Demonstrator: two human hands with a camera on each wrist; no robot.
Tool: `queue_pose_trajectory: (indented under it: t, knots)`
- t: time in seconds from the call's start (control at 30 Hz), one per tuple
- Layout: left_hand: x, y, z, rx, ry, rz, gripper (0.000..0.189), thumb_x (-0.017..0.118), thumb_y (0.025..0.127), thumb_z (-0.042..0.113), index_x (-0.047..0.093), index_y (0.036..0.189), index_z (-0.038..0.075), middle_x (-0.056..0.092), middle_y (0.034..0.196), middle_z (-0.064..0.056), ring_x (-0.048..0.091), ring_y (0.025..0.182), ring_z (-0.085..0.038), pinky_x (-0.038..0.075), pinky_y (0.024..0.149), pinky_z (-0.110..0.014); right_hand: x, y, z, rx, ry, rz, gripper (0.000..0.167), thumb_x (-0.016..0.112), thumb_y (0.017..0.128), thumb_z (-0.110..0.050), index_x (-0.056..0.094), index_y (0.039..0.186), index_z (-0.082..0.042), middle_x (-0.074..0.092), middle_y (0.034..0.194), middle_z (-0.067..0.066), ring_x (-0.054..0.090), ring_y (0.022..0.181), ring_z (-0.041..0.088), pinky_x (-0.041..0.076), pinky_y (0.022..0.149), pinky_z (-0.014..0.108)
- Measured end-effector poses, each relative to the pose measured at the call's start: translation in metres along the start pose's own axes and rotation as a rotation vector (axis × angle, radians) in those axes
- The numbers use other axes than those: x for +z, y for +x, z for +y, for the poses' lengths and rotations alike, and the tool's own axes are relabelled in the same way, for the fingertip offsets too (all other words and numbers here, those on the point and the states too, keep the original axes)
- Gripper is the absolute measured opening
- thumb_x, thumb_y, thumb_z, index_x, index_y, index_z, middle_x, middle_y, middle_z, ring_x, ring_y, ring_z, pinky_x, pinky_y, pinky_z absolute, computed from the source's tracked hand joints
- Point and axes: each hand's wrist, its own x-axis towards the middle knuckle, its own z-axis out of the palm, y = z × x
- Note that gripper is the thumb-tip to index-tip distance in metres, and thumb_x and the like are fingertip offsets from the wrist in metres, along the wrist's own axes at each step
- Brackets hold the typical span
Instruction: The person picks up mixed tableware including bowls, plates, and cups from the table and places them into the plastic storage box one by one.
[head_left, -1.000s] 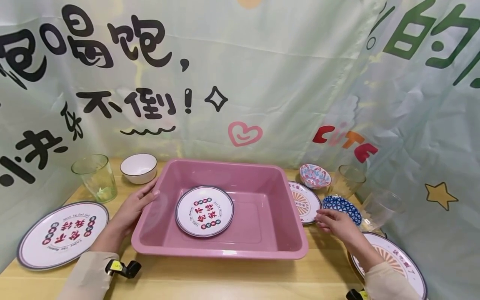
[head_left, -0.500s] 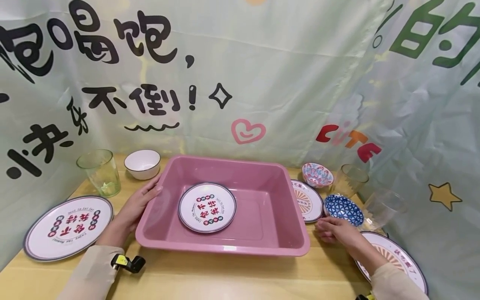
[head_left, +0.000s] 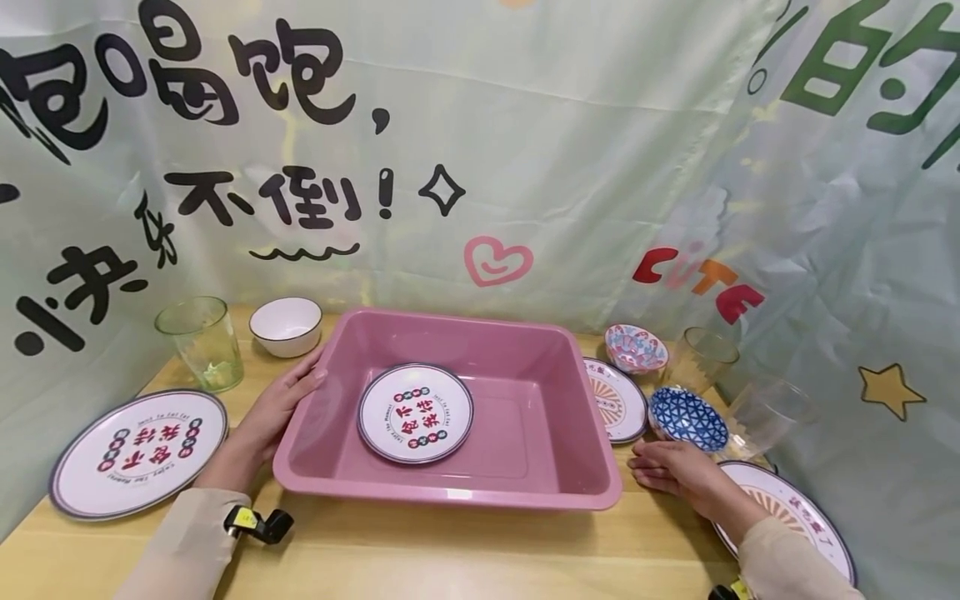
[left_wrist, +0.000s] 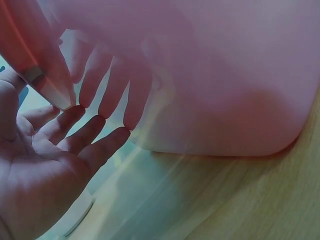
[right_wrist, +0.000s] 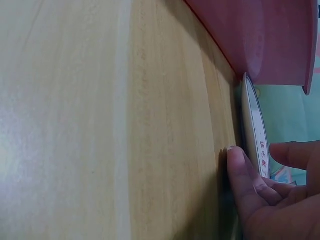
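Observation:
A pink basin (head_left: pixel 525 492) sits in the middle of the wooden table, with a small white plate (head_left: pixel 416 412) lettered in red inside it. My left hand (head_left: pixel 273 404) holds the basin's left rim. In the left wrist view, the left fingertips (left_wrist: pixel 102 116) touch the outer wall, where their reflection shows. On the other side, my right hand (head_left: pixel 678 475) is low at the table, just in front of a sunburst-patterned plate (head_left: pixel 618 404). In the right wrist view, the thumb is above that plate's edge and the fingers below, spread apart. The basin hides the plate's left part.
Behind the right hand are a blue-patterned bowl (head_left: pixel 688 418), a floral bowl (head_left: pixel 636 348) and two clear glasses, one amber-tinted (head_left: pixel 701 358). A larger plate (head_left: pixel 795 517) lies under the right forearm. At left are a green glass (head_left: pixel 202 346), a white bowl (head_left: pixel 287 327) and a large plate (head_left: pixel 138 454).
My right hand has drawn slightly toward me from the sunburst plate, and its fingers have loosened. The blue bowl has tipped flatter. The left hand keeps its place on the basin.

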Motion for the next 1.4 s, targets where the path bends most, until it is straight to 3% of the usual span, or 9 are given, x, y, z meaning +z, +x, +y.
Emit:
queue_pose_trajectory:
  t: [0.27, 0.53, 0.77, 1.1, 1.4]
  knots:
    - [0.000, -0.001, 0.001, -0.005, -0.009, 0.000, 0.059, 0.044, 0.106, 0.028, 0.016, 0.158, 0.026, 0.017, 0.158, -0.021, 0.040, 0.133, -0.024, 0.043, 0.103, -0.034, 0.005, 0.005, 0.000, 0.012, 0.071, 0.075, 0.033, 0.045, 0.102, -0.008, 0.049, 0.122, 0.019, 0.069, 0.099, 0.016, 0.068, 0.090, 0.020, 0.057, 0.083, 0.034]
    - [0.000, -0.001, 0.000, -0.014, -0.014, 0.000, 0.060, 0.044, 0.106, 0.028, 0.015, 0.158, 0.026, 0.016, 0.159, -0.021, 0.040, 0.132, -0.023, 0.043, 0.103, -0.034, 0.012, 0.015, 0.003, 0.016, 0.252, 0.048, 0.028, 0.041, 0.103, -0.007, 0.049, 0.119, 0.014, 0.071, 0.099, 0.016, 0.069, 0.091, 0.022, 0.055, 0.086, 0.035]
    - [-0.001, -0.001, -0.001, -0.017, -0.016, -0.004, 0.060, 0.043, 0.106, 0.029, 0.015, 0.158, 0.027, 0.017, 0.158, -0.021, 0.041, 0.132, -0.024, 0.044, 0.102, -0.035, 0.019, 0.021, 0.002, 0.046, 0.330, 0.091, 0.026, 0.041, 0.104, -0.009, 0.050, 0.117, 0.012, 0.072, 0.092, 0.014, 0.071, 0.085, 0.022, 0.057, 0.082, 0.033]
    - [-0.001, -0.001, -0.001, -0.025, -0.027, -0.001, 0.060, 0.043, 0.106, 0.028, 0.014, 0.158, 0.026, 0.018, 0.158, -0.022, 0.043, 0.131, -0.024, 0.044, 0.102, -0.037, 0.027, 0.027, 0.005, 0.048, 0.349, 0.155, 0.028, 0.036, 0.103, -0.002, 0.040, 0.121, 0.019, 0.070, 0.083, 0.011, 0.070, 0.077, 0.017, 0.058, 0.077, 0.029]
    - [-0.001, -0.001, 0.000, -0.034, -0.034, 0.002, 0.060, 0.044, 0.106, 0.029, 0.015, 0.158, 0.027, 0.019, 0.157, -0.021, 0.043, 0.131, -0.023, 0.045, 0.102, -0.038, 0.029, 0.026, 0.004, 0.017, 0.332, 0.174, 0.026, 0.038, 0.102, -0.001, 0.044, 0.118, 0.018, 0.071, 0.085, 0.011, 0.070, 0.077, 0.016, 0.058, 0.076, 0.028]
